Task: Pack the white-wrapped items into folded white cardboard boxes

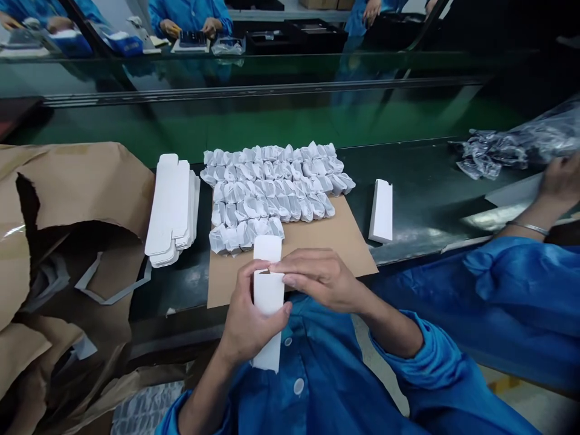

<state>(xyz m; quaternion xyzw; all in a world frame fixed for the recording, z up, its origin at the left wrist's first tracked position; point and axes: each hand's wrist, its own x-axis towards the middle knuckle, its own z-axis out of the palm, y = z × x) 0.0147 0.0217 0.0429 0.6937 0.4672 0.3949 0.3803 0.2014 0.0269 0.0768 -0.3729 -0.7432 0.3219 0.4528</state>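
Note:
My left hand (249,317) grips a white cardboard carton (268,296) upright, its lower end reaching past my palm. My right hand (317,278) lies across the carton's upper part, with the fingertips pressing at its open front. Just beyond the carton, many small items wrapped in translucent plastic (267,187) lie in tight rows on a brown cardboard sheet (330,248). To the left stands a stack of flat white carton blanks (172,205). One white carton (381,211) lies alone to the right of the sheet.
Torn brown kraft paper (77,193) covers the left side. A dark green bench edge (408,229) runs behind the cardboard sheet. A co-worker's hand (562,184) with a metal bracelet rests near a crumpled plastic bag (512,151). More blue-sleeved people work beyond a glossy green panel (254,121).

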